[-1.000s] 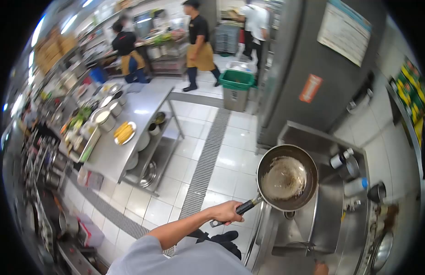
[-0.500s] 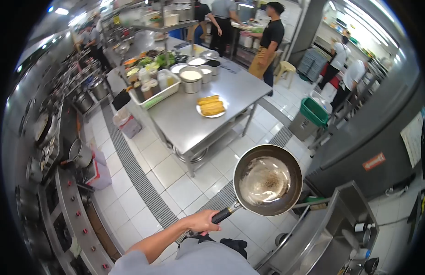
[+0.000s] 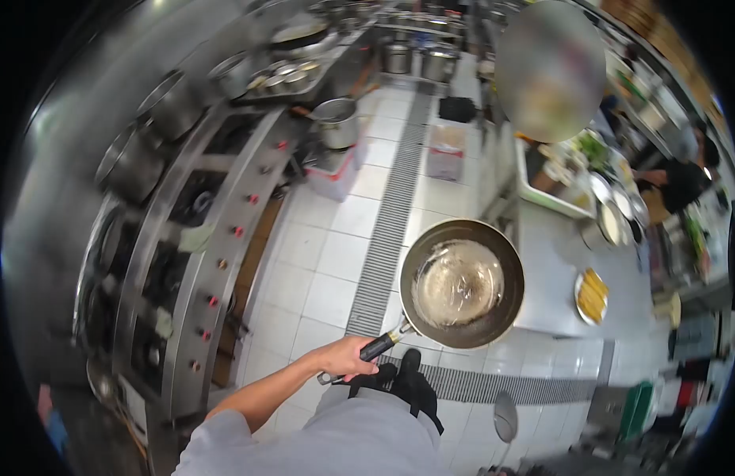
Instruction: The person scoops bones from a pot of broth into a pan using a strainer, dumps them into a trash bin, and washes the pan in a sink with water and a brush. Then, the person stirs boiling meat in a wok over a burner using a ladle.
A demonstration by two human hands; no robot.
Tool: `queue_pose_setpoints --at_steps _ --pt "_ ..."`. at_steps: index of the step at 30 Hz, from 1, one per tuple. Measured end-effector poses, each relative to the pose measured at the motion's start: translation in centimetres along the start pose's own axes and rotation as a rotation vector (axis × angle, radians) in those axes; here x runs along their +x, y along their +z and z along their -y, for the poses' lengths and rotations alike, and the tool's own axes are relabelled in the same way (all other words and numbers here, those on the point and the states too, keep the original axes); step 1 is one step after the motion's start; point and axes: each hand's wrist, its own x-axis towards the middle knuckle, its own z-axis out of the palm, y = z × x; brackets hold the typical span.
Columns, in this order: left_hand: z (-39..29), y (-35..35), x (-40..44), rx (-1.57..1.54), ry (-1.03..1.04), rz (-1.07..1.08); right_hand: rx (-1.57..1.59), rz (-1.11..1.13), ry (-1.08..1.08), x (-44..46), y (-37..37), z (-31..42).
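Note:
My left hand [image 3: 349,357] is wrapped round the black handle of a dark frying pan [image 3: 413,305], held out in front of my body above the floor. A shallow pool of clear liquid with dark specks [image 3: 460,283] lies in the pan. To the lower right, a metal ladle or large spoon [image 3: 505,416] sticks up from the bottom edge. Whatever holds its lower end is out of the frame, and my right hand does not show.
A stove [image 3: 185,262] with red knobs runs along the left. On the right, a steel table [image 3: 542,258] bears a plate of yellow food [image 3: 592,297] and a white tray [image 3: 558,202]. A pot [image 3: 336,123] stands farther ahead. Another person [image 3: 681,182] is beyond the table.
The view has swung left from the sink, past the table, to the stove. The pan has stayed in my left hand. A ladle or spoon now shows at the lower right.

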Motion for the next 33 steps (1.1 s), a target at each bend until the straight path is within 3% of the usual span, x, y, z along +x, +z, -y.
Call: queue_pose_setpoints --at_steps 1,2,3,4,6,8,9,12,17,19,21,23,25,27,33 --pt "0.6 -0.5 -0.4 -0.039 -0.009 -0.095 -0.232 0.135 -0.154 3.2 0.4 2.7" --pt "1.6 -1.4 -0.9 -0.081 -0.011 -0.184 -0.04 -0.034 -0.52 6.1 2.9 3.2" --pt "2.1 -2.2 -1.2 -0.104 -0.013 -0.225 0.053 0.14 -0.478 9.2 2.5 6.5" --pt "2.6 -2.7 -1.5 -0.146 0.01 -0.315 0.491 0.351 -0.021 9.7 -2.4 14.8" --pt "2.6 -3.7 -1.9 -0.261 0.024 -0.486 0.4 0.432 -0.099 14.5 -4.4 22.0" --pt "2.3 -5.1 -1.9 -0.293 0.072 -0.618 0.219 0.191 -0.546 19.8 -3.4 26.9" --pt "2.5 -5.9 -1.5 -0.332 0.083 -0.681 0.257 0.238 -0.584 21.9 -4.0 30.2" --pt "2.9 -10.0 -0.4 -0.431 0.116 -0.877 0.44 0.516 -0.483 25.4 -8.0 40.1" --pt "2.8 -21.2 1.5 -0.546 0.177 -1.108 0.35 0.591 -0.496 29.4 -9.8 51.5" --pt "2.8 -27.2 2.0 -0.573 0.235 -1.119 0.258 0.572 -0.507 29.8 -9.5 54.3" --pt "3.5 -33.0 3.4 -0.666 0.282 -1.214 0.174 0.556 -0.503 33.3 -4.6 53.3" --pt "3.3 -38.7 4.4 -0.695 0.29 -1.235 0.109 0.322 -0.752 40.4 6.2 47.9" --pt "3.0 -44.5 5.4 -0.778 0.345 -1.294 0.22 0.537 -0.316 31.0 -2.6 52.6" --pt "3.5 -51.0 6.4 -0.794 0.355 -1.284 0.266 0.585 -0.165 28.3 -3.8 53.6" --pt "4.1 -66.8 9.7 -0.81 0.424 -1.456 0.171 0.581 -0.161 25.3 -5.1 55.5"
